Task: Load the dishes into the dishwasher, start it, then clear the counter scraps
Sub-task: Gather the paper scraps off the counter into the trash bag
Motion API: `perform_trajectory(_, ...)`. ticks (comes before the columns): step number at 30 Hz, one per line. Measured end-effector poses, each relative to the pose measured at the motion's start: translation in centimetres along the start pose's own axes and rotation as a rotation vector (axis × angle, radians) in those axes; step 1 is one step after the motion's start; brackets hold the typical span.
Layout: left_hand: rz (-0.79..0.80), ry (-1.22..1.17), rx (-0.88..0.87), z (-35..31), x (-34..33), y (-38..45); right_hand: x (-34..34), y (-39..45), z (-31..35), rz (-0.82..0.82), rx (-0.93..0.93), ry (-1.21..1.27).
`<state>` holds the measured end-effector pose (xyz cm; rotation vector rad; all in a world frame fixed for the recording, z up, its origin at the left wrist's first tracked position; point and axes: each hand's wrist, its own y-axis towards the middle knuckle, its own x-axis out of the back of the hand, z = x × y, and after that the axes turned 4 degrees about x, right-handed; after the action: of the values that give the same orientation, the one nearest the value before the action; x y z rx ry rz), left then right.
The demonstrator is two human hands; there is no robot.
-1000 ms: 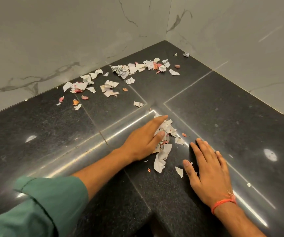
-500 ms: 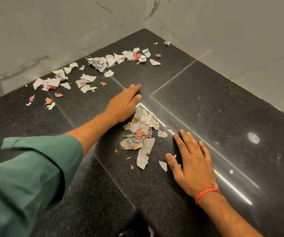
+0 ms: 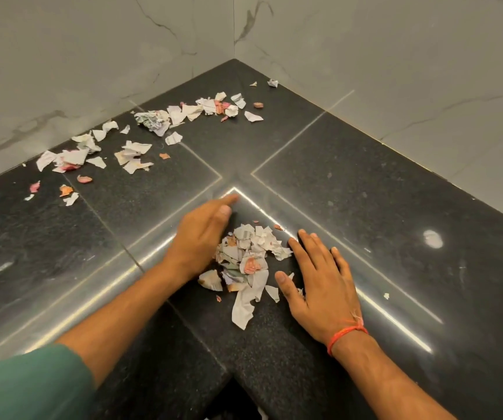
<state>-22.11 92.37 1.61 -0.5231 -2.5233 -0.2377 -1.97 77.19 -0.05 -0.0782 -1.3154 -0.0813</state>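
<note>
Left forearm: cut off at lower left edge, upper part under green sleeve (image 3: 29, 386), itself cropped by frame corner.
Right forearm: runs out of bottom edge below red thread bracelet (image 3: 346, 334).
Left hand (image 3: 199, 237): palm side and lower fingers hidden against gathered scrap pile (image 3: 248, 259); contact with pile edge likely, not certain.
Right hand (image 3: 319, 286): underside unseen; small scraps partly tucked beneath thumb and palm.
Scrap pile: lower layers covered by upper pieces; print on paper too small to read.
Scattered scraps (image 3: 153, 122): material of pink and orange bits undeterminable.
Counter (image 3: 365, 192): cropped left, right and bottom; dark gap under inner corner unreadable.
</note>
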Motion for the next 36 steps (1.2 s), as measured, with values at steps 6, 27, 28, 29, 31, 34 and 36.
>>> perform_trajectory(6, -0.237, 0.061, 0.259, 2.3, 2.5, -5.7, 0.3, 0.0, 0.1, 0.012, -0.005, 0.007)
perform_trajectory(27, -0.136, 0.244, 0.177, 1.5, -1.4, 6.2, 0.1, 0.1, 0.0, -0.012, -0.005, 0.041)
perform_trajectory(28, -0.105, 0.313, 0.204, 2.2, -0.9, 7.6, 0.2, 0.1, 0.0, -0.011, -0.004, 0.04)
perform_trajectory(29, -0.06, 0.394, 0.193, 2.6, -0.7, 8.7, 0.2, 0.1, 0.0, -0.009, -0.003, 0.041)
perform_trajectory(31, 0.06, 0.52, 0.08, 2.6, -1.3, 9.6, 0.3, 0.1, 0.0, -0.005, -0.005, 0.039)
perform_trajectory(34, 0.222, 0.519, -0.08, 0.2, -3.4, 8.3, 0.4, 0.2, 0.1, 0.004, -0.006, 0.041)
perform_trajectory(36, 0.31, 0.475, -0.12, -1.4, -4.7, 6.1, 0.4, 0.2, 0.1, 0.007, -0.005, 0.044)
